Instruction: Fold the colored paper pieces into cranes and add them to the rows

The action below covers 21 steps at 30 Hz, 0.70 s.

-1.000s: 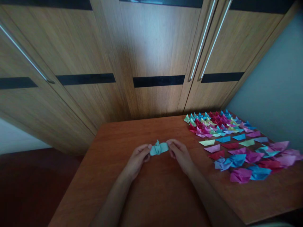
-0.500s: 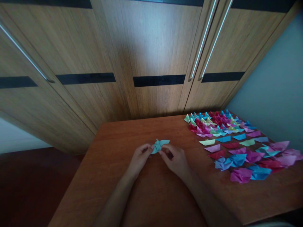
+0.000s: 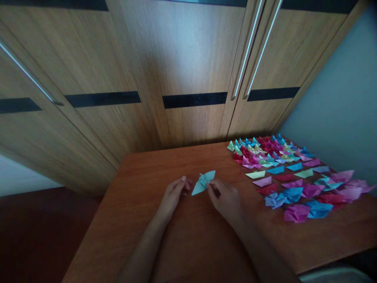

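A pale teal origami crane (image 3: 203, 182) with both wings spread is held above the table, tilted from lower left to upper right. My right hand (image 3: 224, 197) pinches its right side near the body between thumb and fingertips. Just left of the crane, apart from its lower wing, my left hand (image 3: 173, 195) has its fingers curled together with nothing visible in them. The undersides of those fingers are hidden.
On the right of the brown table (image 3: 141, 236) stand rows of small folded paper pieces (image 3: 265, 151) in many colours. Nearer lie flat folded strips (image 3: 284, 177) and larger crumpled-looking paper folds (image 3: 297, 213). A wooden wardrobe (image 3: 191, 125) rises behind the table.
My left hand has let go of the crane and drawn slightly away to the left. The crane, now in my right hand alone, has turned and shows both wings more fully.
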{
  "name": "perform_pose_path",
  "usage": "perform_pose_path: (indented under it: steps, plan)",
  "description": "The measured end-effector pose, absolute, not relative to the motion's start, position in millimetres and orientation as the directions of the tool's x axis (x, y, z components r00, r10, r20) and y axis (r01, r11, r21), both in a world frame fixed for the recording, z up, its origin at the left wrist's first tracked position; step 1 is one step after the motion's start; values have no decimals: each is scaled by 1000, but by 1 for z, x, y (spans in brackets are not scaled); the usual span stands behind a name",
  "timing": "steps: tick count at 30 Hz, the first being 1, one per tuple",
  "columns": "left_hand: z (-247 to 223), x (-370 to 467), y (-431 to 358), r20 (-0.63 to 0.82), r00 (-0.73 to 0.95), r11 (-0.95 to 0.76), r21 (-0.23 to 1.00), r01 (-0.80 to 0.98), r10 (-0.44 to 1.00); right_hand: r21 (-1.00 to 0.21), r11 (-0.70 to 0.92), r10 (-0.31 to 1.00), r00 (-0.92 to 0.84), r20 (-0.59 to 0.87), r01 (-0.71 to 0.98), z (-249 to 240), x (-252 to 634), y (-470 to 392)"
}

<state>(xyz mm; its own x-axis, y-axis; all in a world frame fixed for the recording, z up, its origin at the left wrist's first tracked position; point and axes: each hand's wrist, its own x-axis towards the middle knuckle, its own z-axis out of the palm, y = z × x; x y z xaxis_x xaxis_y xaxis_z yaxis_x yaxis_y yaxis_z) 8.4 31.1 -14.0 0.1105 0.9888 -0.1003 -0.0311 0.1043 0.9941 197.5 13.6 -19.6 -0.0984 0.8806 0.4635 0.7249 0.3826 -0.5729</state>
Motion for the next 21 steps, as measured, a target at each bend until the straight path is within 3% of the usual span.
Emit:
perform_pose_path:
  steps: [5, 12, 21]
  plan:
    - [-15, 7, 32, -128, 111, 124, 991, 46, 986, -503, 314, 866, -26, 499, 805, -25, 230, -39]
    - [-13, 8, 33, -128, 109, 120, 990, 79, 986, -380, 58, 763, 204, 613, 923, -34, 305, -112]
    - [-14, 6, 34, -139, 114, 133, 989, 62, 984, -276, -108, 784, 253, 567, 955, -47, 345, -119]
